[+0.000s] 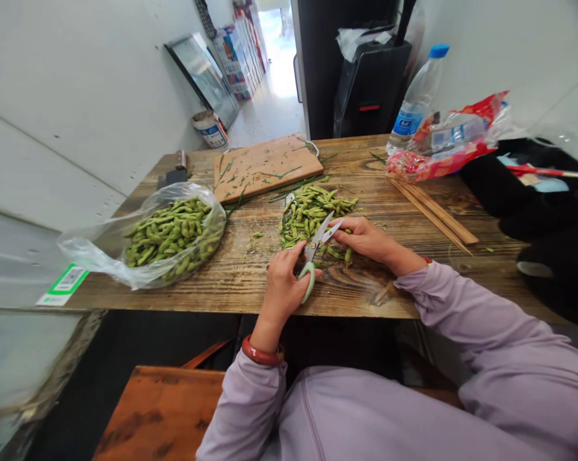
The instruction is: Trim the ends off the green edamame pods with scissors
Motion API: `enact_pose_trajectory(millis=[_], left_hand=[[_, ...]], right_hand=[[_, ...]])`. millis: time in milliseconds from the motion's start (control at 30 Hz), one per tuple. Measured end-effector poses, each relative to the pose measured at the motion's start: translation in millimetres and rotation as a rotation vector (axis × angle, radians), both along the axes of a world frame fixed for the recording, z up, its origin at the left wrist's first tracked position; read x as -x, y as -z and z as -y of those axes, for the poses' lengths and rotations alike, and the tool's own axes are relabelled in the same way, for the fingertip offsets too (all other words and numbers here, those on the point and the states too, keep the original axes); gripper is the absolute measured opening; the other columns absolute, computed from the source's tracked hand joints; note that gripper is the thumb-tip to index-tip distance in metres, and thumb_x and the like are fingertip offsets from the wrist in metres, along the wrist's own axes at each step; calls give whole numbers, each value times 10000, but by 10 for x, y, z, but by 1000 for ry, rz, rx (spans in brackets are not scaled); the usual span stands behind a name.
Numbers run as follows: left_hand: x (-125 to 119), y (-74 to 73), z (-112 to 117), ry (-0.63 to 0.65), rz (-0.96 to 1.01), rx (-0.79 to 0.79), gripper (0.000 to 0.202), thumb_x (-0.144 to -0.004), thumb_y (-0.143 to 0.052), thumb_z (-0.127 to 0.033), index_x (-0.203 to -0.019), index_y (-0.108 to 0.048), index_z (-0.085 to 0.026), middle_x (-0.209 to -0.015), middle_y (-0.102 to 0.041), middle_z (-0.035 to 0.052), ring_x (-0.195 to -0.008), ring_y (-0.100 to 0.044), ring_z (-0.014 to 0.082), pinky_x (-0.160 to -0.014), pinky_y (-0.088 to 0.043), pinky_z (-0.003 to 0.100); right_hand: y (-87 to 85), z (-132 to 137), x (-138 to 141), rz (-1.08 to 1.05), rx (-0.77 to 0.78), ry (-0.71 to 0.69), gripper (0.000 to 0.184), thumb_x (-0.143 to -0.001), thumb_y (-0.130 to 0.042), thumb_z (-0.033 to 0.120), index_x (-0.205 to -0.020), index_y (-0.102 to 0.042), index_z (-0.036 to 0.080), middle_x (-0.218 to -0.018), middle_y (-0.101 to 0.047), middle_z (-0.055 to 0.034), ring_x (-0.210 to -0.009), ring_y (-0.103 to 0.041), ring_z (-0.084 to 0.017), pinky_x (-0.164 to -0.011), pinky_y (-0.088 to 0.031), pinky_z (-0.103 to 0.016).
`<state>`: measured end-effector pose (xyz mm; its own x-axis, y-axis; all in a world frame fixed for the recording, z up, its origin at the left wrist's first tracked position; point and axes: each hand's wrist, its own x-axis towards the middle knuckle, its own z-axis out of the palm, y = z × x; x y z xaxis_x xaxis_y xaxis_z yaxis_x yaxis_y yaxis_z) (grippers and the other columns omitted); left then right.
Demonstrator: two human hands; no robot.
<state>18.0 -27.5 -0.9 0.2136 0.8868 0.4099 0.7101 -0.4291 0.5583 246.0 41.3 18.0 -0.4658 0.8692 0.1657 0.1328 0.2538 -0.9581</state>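
My left hand (pixel 285 278) is closed round the pale green handles of a pair of scissors (pixel 309 262). Their blades point away from me and stand apart over a loose pile of green edamame pods (pixel 312 208). Beside the blade tips, my right hand (pixel 365 238) has its thumb and fingers pinched together above the pile's right edge. Whatever lies between those fingertips is too small to make out. More edamame pods (pixel 168 234) fill a clear plastic bag (pixel 147 276) at the left, its mouth spread wide.
Behind the pile lies a wooden cutting board (pixel 264 166) with green scraps, beside a dark cleaver (pixel 173 176). Wooden sticks (pixel 433 208), a water bottle (pixel 416 96), a red plastic wrapper (pixel 442 160) and a black bag (pixel 500 179) occupy the right. The table's front edge (pixel 351 314) is near me.
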Motion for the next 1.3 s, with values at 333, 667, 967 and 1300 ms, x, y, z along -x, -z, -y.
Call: enact_pose_trajectory(millis=[333,667,967,1300], left_hand=[[-1,9,18,-2,54,34,565,-802,-800,-275,-1334,-622,-215,-1095,-737,90,-981,-686,241,-906,-540,378],[2,-6,40,-5,-4,23,452,-850,-748,-245,-1283,-635,-181,-985,-725,68,-832,-657,196,-801,-534,334],[-3,55,38,-35,-110,-9,339,-916,-669,-279,-1240,-664,-179,-1034,-750,104,-939,-700,238,-866,-548,352],[-7,2,27,12,39,56,363,-837,-753,-269,-1193,-715,-202,-1015,-768,79,-913,-714,220,-860,-563,337]], right_hand=[[96,-43,59,3,-247,27,329,-909,-642,521,-859,-783,228,-916,-719,-69,-887,-667,-216,-880,-541,-386],[204,-84,60,24,-403,-20,370,-990,-559,478,-919,-778,189,-911,-718,-80,-862,-667,-184,-842,-541,-326],[232,-110,48,112,-459,12,371,-1008,-538,454,-928,-784,188,-877,-716,-74,-847,-664,-189,-801,-538,-320],[281,-87,85,149,-507,40,247,-961,-564,285,-882,-770,174,-879,-718,-86,-849,-663,-194,-793,-521,-305]])
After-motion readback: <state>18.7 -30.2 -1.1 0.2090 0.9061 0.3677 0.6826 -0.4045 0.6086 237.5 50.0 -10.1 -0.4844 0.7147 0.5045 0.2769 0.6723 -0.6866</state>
